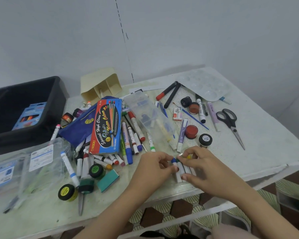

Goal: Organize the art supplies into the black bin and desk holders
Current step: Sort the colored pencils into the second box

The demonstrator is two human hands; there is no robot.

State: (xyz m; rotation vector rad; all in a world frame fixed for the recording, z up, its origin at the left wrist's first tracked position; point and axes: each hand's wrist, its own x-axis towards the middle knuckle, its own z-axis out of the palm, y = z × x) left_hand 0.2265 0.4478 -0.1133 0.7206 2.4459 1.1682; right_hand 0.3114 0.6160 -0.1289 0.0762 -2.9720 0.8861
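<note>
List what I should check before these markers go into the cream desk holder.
1. Markers held securely: ok; left hand and right hand both pinch the bundle.
2. All caps on: cannot tell; only blue, green and yellow tips show.
3. Desk holder upright: not ok; it lies tipped on its side.
4. Clear way to the holder: not ok; water colour box and clear case lie between.
5. Black bin has room: ok; only a blue box shows inside.

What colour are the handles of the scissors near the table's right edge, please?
The scissors have black handles, clearest in the head view.
</note>
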